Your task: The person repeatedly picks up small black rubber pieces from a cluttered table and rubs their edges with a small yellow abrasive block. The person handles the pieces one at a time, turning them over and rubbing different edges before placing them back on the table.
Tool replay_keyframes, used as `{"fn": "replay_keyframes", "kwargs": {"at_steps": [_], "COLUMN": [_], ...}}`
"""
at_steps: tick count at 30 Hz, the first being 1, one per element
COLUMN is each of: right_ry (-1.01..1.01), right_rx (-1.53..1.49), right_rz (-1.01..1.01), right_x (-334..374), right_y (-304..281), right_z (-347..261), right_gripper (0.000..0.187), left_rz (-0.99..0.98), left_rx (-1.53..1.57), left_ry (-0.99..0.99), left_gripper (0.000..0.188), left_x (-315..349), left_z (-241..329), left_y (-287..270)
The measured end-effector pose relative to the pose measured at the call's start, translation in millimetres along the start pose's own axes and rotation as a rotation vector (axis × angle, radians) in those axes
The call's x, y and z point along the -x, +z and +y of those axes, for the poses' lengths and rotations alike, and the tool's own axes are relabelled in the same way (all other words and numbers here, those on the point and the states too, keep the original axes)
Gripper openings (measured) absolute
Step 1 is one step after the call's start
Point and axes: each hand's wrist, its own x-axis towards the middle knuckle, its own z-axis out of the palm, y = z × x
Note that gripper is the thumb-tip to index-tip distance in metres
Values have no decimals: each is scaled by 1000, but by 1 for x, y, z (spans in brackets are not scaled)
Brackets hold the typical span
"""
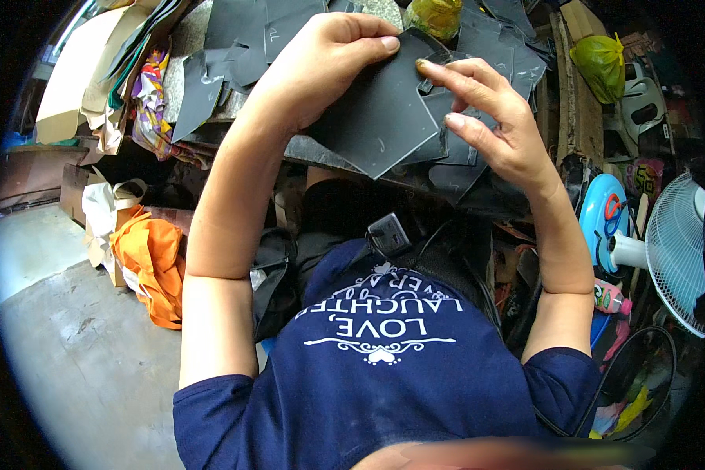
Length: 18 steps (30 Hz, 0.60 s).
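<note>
My left hand (335, 61) pinches the upper edge of a flat black sheet piece (376, 117) between thumb and fingers. The piece hangs tilted over the front of the work table, with small light chalk-like marks on its face. To its right is my right hand (489, 117), its thumb and fingers apart. One stained fingertip reaches to the piece's upper right edge; whether it touches is hard to tell. Beneath and around the hands lie more cut black pieces (235, 31), some overlapping. A yellow-green plastic bundle (432, 17) sits just beyond my hands.
Cardboard and sheets (70, 70) stand at the far left, beside a colourful cloth (150, 94). An orange bag (149, 258) lies low on the left. At the right are a tied yellow-green bag (599, 66), a white fan (677, 251) and a pink bottle (609, 298).
</note>
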Motion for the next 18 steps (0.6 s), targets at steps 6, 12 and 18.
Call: {"fn": "replay_keyframes", "kwargs": {"at_steps": [6,12,18], "right_ry": [-111,-184,-231], "right_rx": [109,114,204], "right_rz": [-98,-10,-103], "right_x": [-1,2,9], "right_y": [0,1,-5], "right_z": [1,0,0], "right_gripper": [41,36,37], "left_rz": [-132,-99,-45], "left_rx": [236,219,237], "left_ry": [-171,-178,-130], "left_gripper": [20,21,26], "left_x": [-6,-6,-10], "left_z": [-2,-7,-21], "left_y": [-3,-7,-10]}}
